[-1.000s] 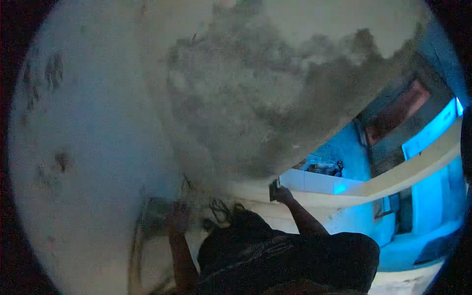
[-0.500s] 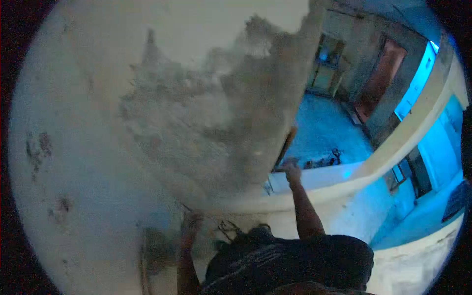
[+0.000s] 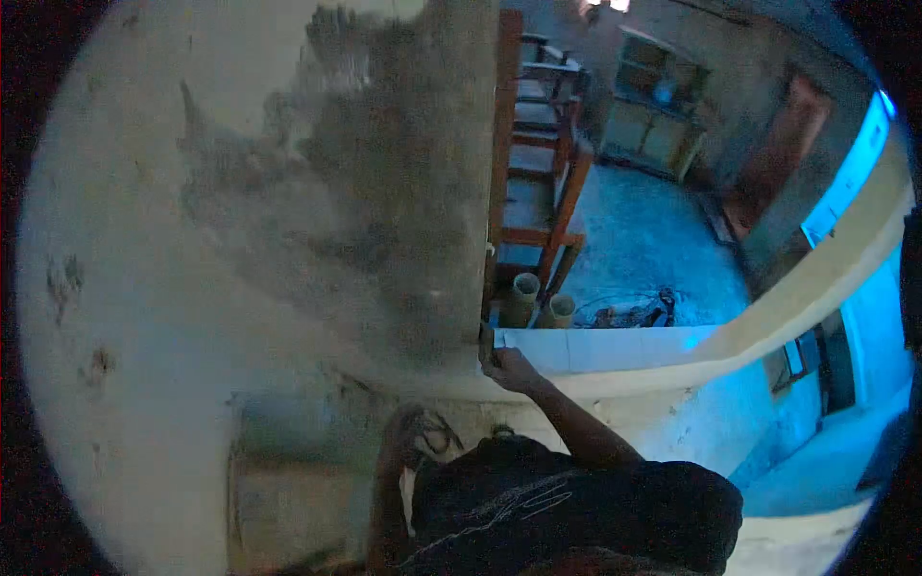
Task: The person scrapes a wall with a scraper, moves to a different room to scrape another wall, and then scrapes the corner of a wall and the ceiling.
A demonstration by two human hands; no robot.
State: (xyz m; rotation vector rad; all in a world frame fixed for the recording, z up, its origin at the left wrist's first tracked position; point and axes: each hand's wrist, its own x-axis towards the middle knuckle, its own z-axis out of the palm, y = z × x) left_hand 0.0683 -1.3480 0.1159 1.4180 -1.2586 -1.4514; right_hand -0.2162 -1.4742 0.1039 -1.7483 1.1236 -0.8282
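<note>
A wall (image 3: 240, 240) with a dark damp patch of plaster (image 3: 384, 192) fills the left and middle of the view. My right hand (image 3: 506, 363) reaches up to the wall's corner edge, where it meets a white ledge (image 3: 624, 348). Its fingers curl at the corner around something small and dark that I cannot make out. My left hand (image 3: 401, 430) is raised against the lower wall below the damp patch; it is blurred and dim, so its grip is unclear. My dark shirt (image 3: 576, 509) fills the bottom of the frame.
Beyond the corner stands a wooden scaffold frame (image 3: 538, 144), with two upright tubes (image 3: 523, 298) at its foot. A shelf unit (image 3: 663, 125) and a reddish door (image 3: 783, 154) stand at the far side of a blue-lit floor (image 3: 643, 250). A pale beam (image 3: 826, 288) crosses on the right.
The view has swung left to right, revealing the scaffold and room behind the corner. My right hand slid down along the corner edge to the ledge. My left hand stays on the lower wall.
</note>
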